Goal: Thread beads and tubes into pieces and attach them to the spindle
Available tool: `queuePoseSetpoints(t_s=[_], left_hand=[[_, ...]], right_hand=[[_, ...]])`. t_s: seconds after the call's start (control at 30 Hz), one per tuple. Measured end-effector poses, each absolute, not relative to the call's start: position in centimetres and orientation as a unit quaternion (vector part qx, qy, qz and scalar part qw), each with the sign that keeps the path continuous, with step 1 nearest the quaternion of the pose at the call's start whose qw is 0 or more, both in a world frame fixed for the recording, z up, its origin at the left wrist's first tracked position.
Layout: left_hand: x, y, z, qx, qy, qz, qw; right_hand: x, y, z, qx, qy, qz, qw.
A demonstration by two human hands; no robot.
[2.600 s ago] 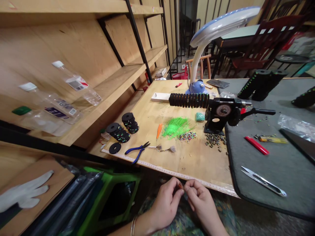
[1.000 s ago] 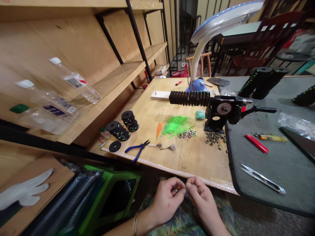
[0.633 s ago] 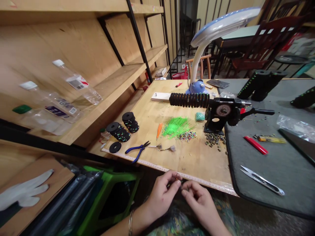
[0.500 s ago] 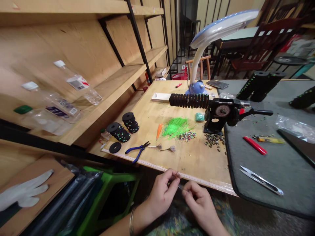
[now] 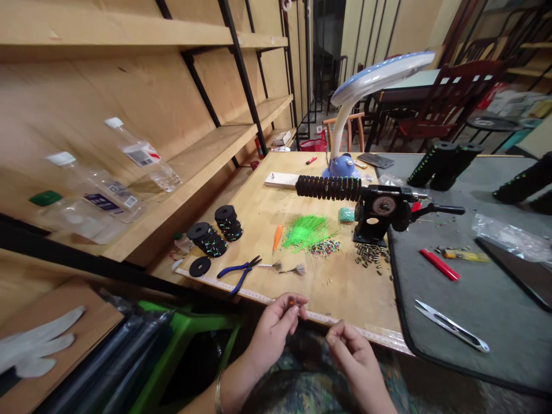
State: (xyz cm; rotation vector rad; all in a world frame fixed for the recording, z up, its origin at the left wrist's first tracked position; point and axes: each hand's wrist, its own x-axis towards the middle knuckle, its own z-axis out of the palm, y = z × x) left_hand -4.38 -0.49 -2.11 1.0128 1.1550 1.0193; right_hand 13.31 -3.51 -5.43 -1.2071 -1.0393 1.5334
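At the table's front edge my left hand (image 5: 276, 325) is closed, thumb against forefinger, with a tiny orange bit showing at the fingertips. My right hand (image 5: 354, 353) is pinched a short way to its right; anything in it is too fine to make out. Beyond them lie blue-handled pliers (image 5: 240, 271), small pale bristly tufts (image 5: 295, 269), green stems (image 5: 307, 231), multicoloured beads (image 5: 325, 248), an orange float-shaped piece (image 5: 277, 237) and small metal pieces (image 5: 370, 254). A hand-cranked winder (image 5: 374, 211) carries a row of black foam spools (image 5: 328, 187).
Stacked black foam spools (image 5: 207, 238) stand at the table's left. On the grey mat (image 5: 435, 333) are thread snips (image 5: 452, 326), a red stick-like object (image 5: 440, 265) and a yellow lighter (image 5: 464, 256). A desk lamp (image 5: 342, 165) stands behind the winder. Shelves (image 5: 202, 152) with plastic bottles rise at left.
My hands have drawn apart, leaving a wider gap between the fingertips. An orange bit now shows at my left fingers. The camera view has tilted slightly up.
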Motion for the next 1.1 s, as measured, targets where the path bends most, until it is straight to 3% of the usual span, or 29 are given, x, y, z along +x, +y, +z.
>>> queuePoseSetpoints(t_s=[0.33,0.53,0.7,0.9,1.1], left_hand=[[-2.3,-1.1,-1.3,0.382,0.494,0.381,0.682],[-2.3,-0.6,-1.5,0.422,0.514,0.401,0.63],[-2.3,-1.0,-1.2,0.482,0.534,0.394,0.571],[-1.9,-1.6,-0.6,0.548,0.531,0.396,0.511],[-2.4,-1.3,-0.2,0.534,0.545,0.4,0.509]], right_hand=[[13.1,-3.4,-4.2,-0.5,-0.459,0.577,0.454],[14.2,-3.0,-3.7,-0.491,-0.486,0.588,0.42],[15.2,-2.6,-1.7,-0.519,-0.443,0.576,0.45],[13.5,-2.3,-0.8,-0.457,-0.466,0.631,0.42],[12.7,-2.0,-2.6,-0.481,-0.562,0.541,0.401]])
